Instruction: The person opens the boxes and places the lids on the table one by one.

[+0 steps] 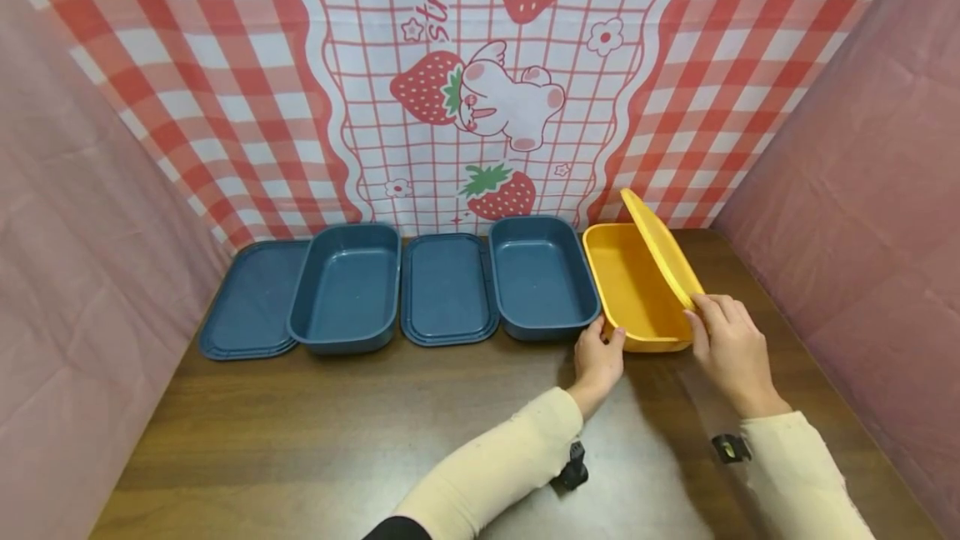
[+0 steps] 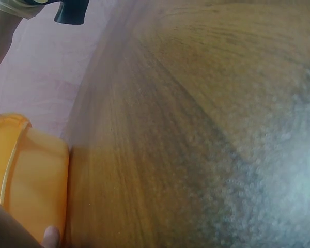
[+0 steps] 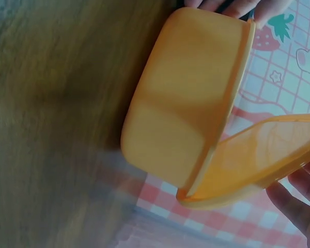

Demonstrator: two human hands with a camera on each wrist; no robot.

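Note:
At the right end of the row stands a yellow food container (image 1: 632, 290). Its yellow lid (image 1: 660, 248) is raised and tilted over the right side, so the inside shows. My right hand (image 1: 733, 350) grips the lid by its near edge; in the right wrist view, fingers (image 3: 294, 204) lie against the lid's outer face. My left hand (image 1: 600, 363) holds the container's near left corner, thumb at the front. Part of that hand is hidden beside the neighbouring blue container (image 1: 542, 273).
Left of these lie a small blue lid (image 1: 448, 290), another blue container (image 1: 348, 286) and a larger blue lid (image 1: 251, 298), side by side on the wooden table (image 1: 300, 440). A checked strawberry cloth (image 1: 225, 107) hangs behind, with pink cloth (image 1: 847, 173) at both sides.

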